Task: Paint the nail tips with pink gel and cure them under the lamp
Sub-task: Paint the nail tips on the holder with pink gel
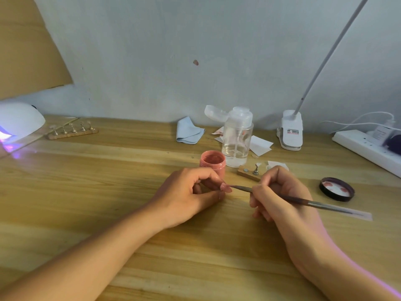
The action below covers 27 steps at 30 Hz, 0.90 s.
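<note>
Head view, then: how will that nail tip [225, 188] handle? (learner)

Light as a flake, I judge. It looks like thin, springy plastic, and it will be slick once the gel is wet. Take it by its edges or underside, never by the painted face. (tutor)

And where is it? (learner)

At the fingertips of the left hand [191, 192], low over the bench [108, 170], just in front of the open pink gel jar [212, 162]. That hand is curled, with thumb and forefinger pinching the tip. Whether a small stand sits beneath it I cannot tell. (tutor)

The right hand? (learner)

The right hand [280, 192] is closed round the brush [303, 202] pen fashion, gripping near the front of the shaft. The bristle end touches the tip's pink face. The two hands are near but not touching; only the brush joins them. (tutor)

How does the brush handle? (learner)

Slim, stiff and light. Held close to the bristles it should give steady strokes. A heavy press would, I think, flex the tip or flick it out of the pinch. (tutor)

And for curing? (learner)

The lamp [19, 120] glows at the far left of the bench, well apart from the hands, with a strip of stands [72, 131] beside it. The lid [337, 189] lies off to the right, and a wooden block [249, 173] sits just behind the right hand. (tutor)
</note>
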{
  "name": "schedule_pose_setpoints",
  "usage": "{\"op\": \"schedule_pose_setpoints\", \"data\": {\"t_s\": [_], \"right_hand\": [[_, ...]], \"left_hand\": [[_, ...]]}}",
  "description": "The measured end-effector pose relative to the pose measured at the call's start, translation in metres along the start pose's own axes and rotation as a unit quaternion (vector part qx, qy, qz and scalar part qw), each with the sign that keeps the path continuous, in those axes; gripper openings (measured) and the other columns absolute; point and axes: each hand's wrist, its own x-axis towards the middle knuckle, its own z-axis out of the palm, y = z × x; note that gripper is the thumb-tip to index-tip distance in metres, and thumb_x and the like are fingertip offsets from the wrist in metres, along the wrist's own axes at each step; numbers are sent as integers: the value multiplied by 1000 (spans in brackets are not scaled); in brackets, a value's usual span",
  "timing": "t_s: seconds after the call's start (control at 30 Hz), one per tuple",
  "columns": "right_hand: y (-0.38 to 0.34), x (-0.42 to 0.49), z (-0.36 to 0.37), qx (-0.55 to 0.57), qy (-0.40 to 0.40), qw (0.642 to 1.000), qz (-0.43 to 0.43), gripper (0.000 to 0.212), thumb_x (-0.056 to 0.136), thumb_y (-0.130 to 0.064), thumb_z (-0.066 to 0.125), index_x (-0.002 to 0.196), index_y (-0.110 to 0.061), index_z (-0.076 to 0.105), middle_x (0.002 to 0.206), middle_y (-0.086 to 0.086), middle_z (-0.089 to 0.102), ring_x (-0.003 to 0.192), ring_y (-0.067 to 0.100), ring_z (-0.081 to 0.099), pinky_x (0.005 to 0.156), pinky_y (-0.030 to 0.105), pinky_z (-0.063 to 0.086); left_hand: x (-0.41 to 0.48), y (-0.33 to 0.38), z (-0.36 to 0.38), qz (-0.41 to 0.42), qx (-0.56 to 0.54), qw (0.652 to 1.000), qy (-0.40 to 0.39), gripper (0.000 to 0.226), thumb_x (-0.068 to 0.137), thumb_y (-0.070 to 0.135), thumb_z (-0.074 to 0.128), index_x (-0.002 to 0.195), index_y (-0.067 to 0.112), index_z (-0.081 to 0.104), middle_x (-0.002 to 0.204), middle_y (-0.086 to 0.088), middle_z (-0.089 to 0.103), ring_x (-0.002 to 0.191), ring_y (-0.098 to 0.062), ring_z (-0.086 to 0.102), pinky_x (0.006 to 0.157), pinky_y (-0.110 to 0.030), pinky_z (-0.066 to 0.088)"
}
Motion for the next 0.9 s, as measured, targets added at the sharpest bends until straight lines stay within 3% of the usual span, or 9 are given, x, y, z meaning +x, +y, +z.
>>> {"op": "schedule_pose_setpoints", "data": {"t_s": [0.17, 0.27, 0.57, 0.73, 0.9], "right_hand": [[0, 1, -2, 9, 29, 1000, 3, 11, 66, -15, 55, 68, -10, 46, 52, 5, 47, 44, 9, 41, 47, 19, 41], [0, 1, -2, 10, 20, 1000, 2, 18, 80, -5, 62, 71, -9, 47, 55, 6, 53, 45, 8, 43, 49, 21, 43], [0, 1, -1, 21, 15, 1000, 5, 21, 87, 6, 52, 72, -7, 46, 54, 8, 54, 44, 8, 44, 48, 20, 44], [0, 1, 0, 13, 4, 1000, 9, 21, 82, -2, 62, 70, -11, 46, 55, 6, 56, 46, 7, 46, 50, 22, 43], [-5, -1, 1, -15, 32, 999, 23, 14, 69, -21, 52, 64, -11, 44, 49, 4, 49, 43, 7, 42, 59, 36, 40]], "left_hand": [[0, -1, 0, 0, 0, 1000, 0, 11, 85, 21, 77, 84, 31, 74, 76, 23, 69, 47, 1, 38, 47, -10, 28], [0, -2, 0, 8, -2, 1000, 0, 6, 85, 24, 77, 84, 30, 75, 77, 22, 70, 47, 1, 37, 47, -9, 27], [1, -4, 1, 12, -21, 1000, 3, 2, 86, 28, 77, 87, 27, 76, 77, 19, 71, 49, 2, 38, 49, -7, 28], [1, -3, 0, 11, -20, 1000, 2, 1, 86, 30, 76, 87, 29, 76, 78, 21, 70, 51, 2, 38, 51, -8, 29], [0, -2, 0, 6, -22, 1000, 5, 2, 87, 23, 77, 88, 23, 76, 77, 19, 71, 52, 3, 40, 52, -8, 30]]}}
